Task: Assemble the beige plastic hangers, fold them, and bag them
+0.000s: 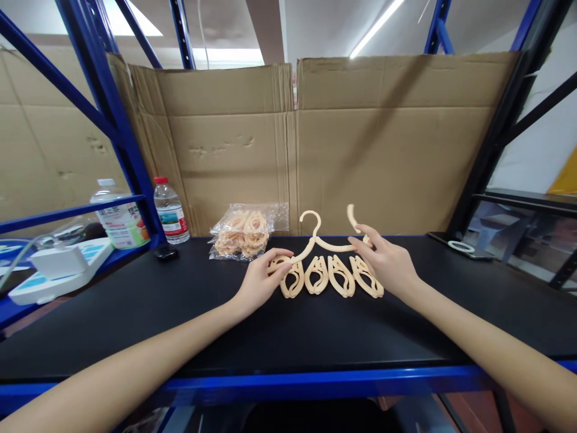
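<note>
A cream plastic folding hanger (331,264) lies on the black shelf top (180,313), with a hook at its top and several looped clip sections along its lower edge. My left hand (259,279) pinches the hanger's left end. My right hand (383,261) holds the right end, fingers closed round a second curved hook piece (352,218) that sticks up above it. Both forearms reach in from the bottom corners.
A clear bag of more cream hangers (246,231) lies behind my left hand. Two water bottles (170,210) (119,216), a small black object (166,252) and a white device (58,264) stand at the left. A phone with a white ring (460,246) lies at right. Cardboard (315,144) walls the back.
</note>
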Available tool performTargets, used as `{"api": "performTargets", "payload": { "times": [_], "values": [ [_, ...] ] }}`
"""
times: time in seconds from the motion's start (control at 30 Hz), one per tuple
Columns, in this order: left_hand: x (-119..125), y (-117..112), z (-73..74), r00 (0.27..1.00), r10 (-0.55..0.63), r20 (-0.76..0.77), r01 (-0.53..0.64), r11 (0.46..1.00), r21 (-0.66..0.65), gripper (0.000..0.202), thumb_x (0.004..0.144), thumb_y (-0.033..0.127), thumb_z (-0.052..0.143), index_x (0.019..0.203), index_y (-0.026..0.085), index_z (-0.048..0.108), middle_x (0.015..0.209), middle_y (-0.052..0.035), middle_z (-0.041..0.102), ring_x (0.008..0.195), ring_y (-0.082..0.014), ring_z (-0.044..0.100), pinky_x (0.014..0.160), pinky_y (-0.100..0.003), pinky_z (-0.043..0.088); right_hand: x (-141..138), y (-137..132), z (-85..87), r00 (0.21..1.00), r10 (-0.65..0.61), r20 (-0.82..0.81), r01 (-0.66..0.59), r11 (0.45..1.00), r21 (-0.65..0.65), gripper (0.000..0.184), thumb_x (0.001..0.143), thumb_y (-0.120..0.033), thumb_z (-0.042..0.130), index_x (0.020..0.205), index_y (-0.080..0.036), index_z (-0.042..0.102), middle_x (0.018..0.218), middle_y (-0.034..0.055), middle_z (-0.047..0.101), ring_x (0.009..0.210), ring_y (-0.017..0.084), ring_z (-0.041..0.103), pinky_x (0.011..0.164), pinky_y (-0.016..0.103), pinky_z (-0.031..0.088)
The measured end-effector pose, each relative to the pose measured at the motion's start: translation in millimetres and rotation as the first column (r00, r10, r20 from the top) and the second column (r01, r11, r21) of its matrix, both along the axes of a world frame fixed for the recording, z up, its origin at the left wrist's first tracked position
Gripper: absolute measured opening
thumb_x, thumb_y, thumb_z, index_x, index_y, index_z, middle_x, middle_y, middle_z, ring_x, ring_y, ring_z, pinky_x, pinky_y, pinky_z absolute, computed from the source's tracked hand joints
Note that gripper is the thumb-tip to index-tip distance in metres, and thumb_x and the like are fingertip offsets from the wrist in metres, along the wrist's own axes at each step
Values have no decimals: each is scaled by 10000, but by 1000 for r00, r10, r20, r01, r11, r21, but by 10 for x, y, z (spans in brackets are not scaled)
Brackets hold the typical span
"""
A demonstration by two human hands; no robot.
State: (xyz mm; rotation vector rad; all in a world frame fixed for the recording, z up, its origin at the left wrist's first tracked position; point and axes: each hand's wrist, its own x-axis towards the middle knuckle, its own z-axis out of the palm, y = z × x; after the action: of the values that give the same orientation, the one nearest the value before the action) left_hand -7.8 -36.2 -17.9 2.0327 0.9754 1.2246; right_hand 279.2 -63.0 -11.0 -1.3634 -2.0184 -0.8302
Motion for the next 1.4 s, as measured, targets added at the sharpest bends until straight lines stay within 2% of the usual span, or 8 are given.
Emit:
{"api": "performTargets", "payload": {
  "times": [0.17, 0.3, 0.57, 0.77, 0.87, 1.0, 1.23, 1.4],
  "values": [
    [-6, 21, -16, 1000, 25, -6, -25, 1000, -1, 292, 826, 367, 580, 1052, 185, 613, 883, -52, 657, 711, -163, 621, 561, -227, 502, -56, 54, -66, 902, 230, -364, -287, 951, -112, 428, 873, -215, 466, 1301, -245, 471, 1295, 113, 503, 844, 198, 613, 648, 344, 543],
    [9, 10, 22, 995, 41, 96, -36, 998, -54, 353, 782, 374, 630, 1065, 166, 596, 886, -54, 639, 735, -170, 615, 571, -241, 517, 24, 171, -73, 671, 252, -697, -487, 859, -158, 325, 793, -288, 595, 1104, -193, 611, 974, 80, 650, 817, 198, 611, 698, 346, 548],
    [70, -48, 150, 892, 8, 451, 60, 989, -137, 433, 687, 282, 727, 1060, 151, 551, 815, -2, 591, 661, -100, 544, 574, -201, 486, 97, 144, 63, 214, 127, -969, -793, 601, -96, 417, 720, -331, 703, 1098, -186, 604, 906, 44, 654, 786, 153, 629, 798, 347, 526],
    [110, -111, 168, 860, -55, 507, 162, 972, -168, 443, 686, 252, 736, 1067, 173, 523, 789, 18, 567, 645, -92, 561, 583, -205, 500, -83, 38, 87, -36, 83, -996, -788, 610, 79, 492, 648, -308, 775, 1047, -219, 500, 864, 36, 674, 756, 177, 659, 745, 376, 554],
    [145, -160, 152, 893, -140, 428, 237, 954, -182, 281, 703, 288, 735, 865, 145, 555, 770, -1, 573, 679, -113, 579, 577, -208, 514, -147, 16, 51, -21, 74, -997, -815, 577, 59, 366, 668, -319, 771, 881, -211, 493, 783, 17, 677, 684, 168, 660, 690, 354, 556],
    [189, -236, 108, 927, -210, 312, 291, 926, -241, 274, 724, 316, 726, 841, 137, 555, 734, -9, 585, 639, -118, 583, 561, -228, 528, -218, -43, 15, 127, 135, -983, -864, 502, -42, 248, 735, -333, 726, 802, -191, 534, 747, 11, 661, 671, 145, 641, 685, 316, 543],
    [217, -275, 73, 931, -226, 285, 297, 925, -238, 330, 724, 348, 722, 928, 142, 564, 759, -26, 615, 690, -150, 614, 592, -268, 549, -307, -237, 51, 432, 330, -839, -897, 258, -360, 262, 890, -360, 538, 1066, -210, 662, 1054, 74, 630, 961, 184, 605, 857, 360, 502],
    [216, -295, 95, 933, -236, 271, 291, 938, -186, 295, 729, 335, 717, 913, 146, 585, 803, -45, 633, 747, -165, 615, 639, -279, 544, -318, -246, 39, 455, 358, -815, -882, 306, -358, 340, 890, -354, 537, 1216, -280, 597, 1212, 69, 560, 1117, 204, 527, 940, 383, 458]
  ]
}}
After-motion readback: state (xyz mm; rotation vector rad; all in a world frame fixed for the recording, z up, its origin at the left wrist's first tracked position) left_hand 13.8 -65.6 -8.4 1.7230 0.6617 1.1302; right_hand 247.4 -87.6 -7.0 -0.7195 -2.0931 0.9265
